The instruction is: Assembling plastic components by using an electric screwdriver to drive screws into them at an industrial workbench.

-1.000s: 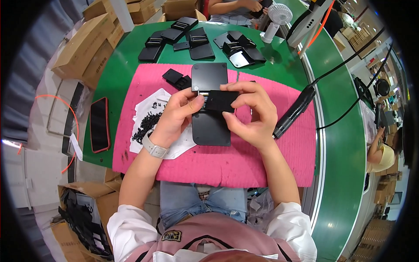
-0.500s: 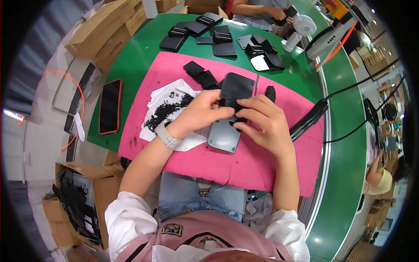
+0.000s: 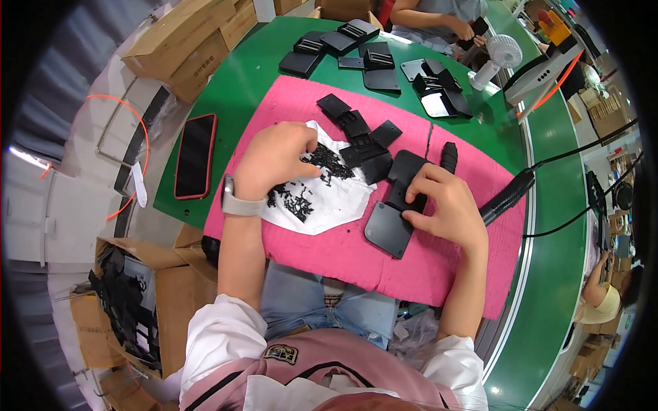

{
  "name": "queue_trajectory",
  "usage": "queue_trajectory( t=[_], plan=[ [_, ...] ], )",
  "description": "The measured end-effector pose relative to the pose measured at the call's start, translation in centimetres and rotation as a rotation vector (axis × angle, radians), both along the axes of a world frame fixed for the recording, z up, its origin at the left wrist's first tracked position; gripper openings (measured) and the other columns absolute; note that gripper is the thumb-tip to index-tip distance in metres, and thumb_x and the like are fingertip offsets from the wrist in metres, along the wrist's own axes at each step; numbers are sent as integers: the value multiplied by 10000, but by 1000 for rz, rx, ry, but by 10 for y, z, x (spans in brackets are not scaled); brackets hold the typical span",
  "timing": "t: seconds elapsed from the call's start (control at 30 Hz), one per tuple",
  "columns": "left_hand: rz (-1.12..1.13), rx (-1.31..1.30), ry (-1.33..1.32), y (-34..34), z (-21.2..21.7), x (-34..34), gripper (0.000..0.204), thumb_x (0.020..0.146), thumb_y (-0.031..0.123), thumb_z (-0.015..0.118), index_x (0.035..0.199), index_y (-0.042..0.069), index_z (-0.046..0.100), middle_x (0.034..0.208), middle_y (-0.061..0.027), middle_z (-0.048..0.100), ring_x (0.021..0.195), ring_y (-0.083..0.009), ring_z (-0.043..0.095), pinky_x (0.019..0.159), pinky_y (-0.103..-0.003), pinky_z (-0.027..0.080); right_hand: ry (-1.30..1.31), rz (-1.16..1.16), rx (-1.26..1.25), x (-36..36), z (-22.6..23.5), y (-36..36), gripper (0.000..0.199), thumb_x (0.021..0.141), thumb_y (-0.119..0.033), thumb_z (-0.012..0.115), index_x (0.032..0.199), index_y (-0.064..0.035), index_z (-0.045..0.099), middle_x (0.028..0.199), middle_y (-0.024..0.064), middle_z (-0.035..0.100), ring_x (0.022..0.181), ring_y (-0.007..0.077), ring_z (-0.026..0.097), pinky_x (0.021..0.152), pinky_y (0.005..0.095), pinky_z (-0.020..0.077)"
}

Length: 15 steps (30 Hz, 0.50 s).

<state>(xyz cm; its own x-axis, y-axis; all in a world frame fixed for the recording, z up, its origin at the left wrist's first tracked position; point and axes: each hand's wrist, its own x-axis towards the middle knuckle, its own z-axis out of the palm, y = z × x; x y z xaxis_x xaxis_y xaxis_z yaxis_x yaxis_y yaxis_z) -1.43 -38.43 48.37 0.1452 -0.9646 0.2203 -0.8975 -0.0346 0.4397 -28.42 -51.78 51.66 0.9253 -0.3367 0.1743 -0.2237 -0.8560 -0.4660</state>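
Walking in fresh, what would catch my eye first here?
Probably the bright pink mat, lying mid-picture on a green table. Next, the tiny black pieces strewn over a white sheet on the mat, with the left hand over them. To their right, the right hand touches a flat black part.
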Motion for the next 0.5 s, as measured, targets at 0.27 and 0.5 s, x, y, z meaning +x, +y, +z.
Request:
queue_trajectory(
  t=[0.27, 0.5],
  plan=[
    [58, 110, 30, -1, 2, -8, 144, 665, 44, 729, 724, -6, 607, 720, -130, 626, 652, -270, 617, 581, -371, 463, -69, -7, 19, -7, 7, -2, 272, 619, -113, 750, 860, -49, 643, 861, 87, 631, 740, 255, 628, 654, 348, 502],
    [177, -156, 196, -6, 1, -8, 96, 719, 80, 686, 785, 9, 685, 724, -143, 654, 667, -286, 643, 624, -368, 495, 63, -981, -334, -68, 19, -47, 346, 799, -329, 659, 1026, -68, 652, 779, 104, 662, 702, 281, 640, 655, 377, 498]
  ],
)
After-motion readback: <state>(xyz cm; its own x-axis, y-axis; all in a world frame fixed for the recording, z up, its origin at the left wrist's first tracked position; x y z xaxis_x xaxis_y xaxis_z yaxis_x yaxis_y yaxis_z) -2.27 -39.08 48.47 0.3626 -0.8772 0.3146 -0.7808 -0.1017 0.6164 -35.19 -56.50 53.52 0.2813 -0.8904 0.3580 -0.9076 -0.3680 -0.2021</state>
